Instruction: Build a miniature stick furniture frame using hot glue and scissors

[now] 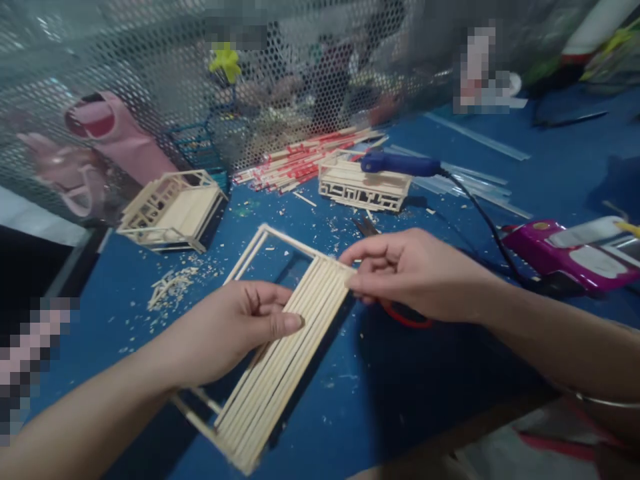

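Note:
A frame of thin wooden sticks [295, 333], with a slatted panel along one side, is held tilted above the blue table. My left hand [250, 327] grips it from the left, thumb lying on the slats and the other fingers beneath. At the panel's far right corner, my right hand [400, 270] pinches the end between thumb and fingers; whether a separate small stick is there I cannot tell. Scissors [407, 317] with red handles lie partly hidden under my right hand.
Two small stick-built models [175, 210] stand behind, one with a blue glue gun [400, 163] resting on it. Red-and-white sticks [310, 160] lie by the mesh basket [280, 87]. Clear glue sticks [465, 177], a magenta tool [575, 257] and wood scraps [173, 287] are around.

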Motion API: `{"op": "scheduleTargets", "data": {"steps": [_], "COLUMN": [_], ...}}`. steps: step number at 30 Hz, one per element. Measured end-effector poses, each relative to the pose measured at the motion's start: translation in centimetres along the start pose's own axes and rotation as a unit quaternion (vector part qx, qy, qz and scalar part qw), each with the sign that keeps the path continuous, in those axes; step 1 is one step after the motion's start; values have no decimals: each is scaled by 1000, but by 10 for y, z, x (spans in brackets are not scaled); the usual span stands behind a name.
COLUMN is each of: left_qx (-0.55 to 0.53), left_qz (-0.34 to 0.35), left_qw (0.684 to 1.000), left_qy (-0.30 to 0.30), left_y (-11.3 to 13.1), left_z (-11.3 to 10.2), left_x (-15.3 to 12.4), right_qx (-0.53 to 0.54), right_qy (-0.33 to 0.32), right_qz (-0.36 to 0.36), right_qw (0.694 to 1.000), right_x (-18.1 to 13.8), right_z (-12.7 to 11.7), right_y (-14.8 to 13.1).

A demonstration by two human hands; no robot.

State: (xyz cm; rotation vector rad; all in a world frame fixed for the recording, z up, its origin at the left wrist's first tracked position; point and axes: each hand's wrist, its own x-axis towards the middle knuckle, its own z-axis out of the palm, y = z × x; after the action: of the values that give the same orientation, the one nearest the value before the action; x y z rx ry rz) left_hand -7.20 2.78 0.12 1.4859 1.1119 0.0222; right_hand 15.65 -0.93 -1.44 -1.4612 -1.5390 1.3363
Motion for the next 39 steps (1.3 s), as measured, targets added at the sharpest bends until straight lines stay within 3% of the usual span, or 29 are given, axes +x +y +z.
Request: {"op": "scheduleTargets", "data": {"steps": [2,4,6,8,10,13,16,19,23,31,39], "left_qx": [-43,-100,-153,-200,-249,-303,-317,-318,-303,-252,-218], "left_qz": [70,166,255,311,328,335,362,386,402,407,416], "left_qw": [993,965,921,883,862,842,822,810,809,836,831], "left_qy": [83,175,251,290,295,296,305,307,303,268,298], "left_y": [8,15,19,18,15,8,0,-6,-12,-24,-27], "left_z": [4,12,22,29,34,37,42,50,60,68,73], "left_x": [-9,-13,-10,-3,5,13,16,15,11,3,1], "right_qx": [20,60,81,81,73,95,142,131,115,90,-24], "right_qy": [72,122,131,101,63,57,33,-24,-34,-35,-25], "right_qz": [-108,-199,-250,-272,-278,-249,-210,-216,-243,-273,-257], "right_qw": [991,971,956,953,956,962,967,967,963,957,966], "right_x": [-4,-7,-6,0,8,19,23,19,14,16,8], "right_z": [1,6,13,23,32,40,43,46,53,55,60], "right_y": [-15,-28,-35,-36,-32,-19,-3,9,14,17,13]}}
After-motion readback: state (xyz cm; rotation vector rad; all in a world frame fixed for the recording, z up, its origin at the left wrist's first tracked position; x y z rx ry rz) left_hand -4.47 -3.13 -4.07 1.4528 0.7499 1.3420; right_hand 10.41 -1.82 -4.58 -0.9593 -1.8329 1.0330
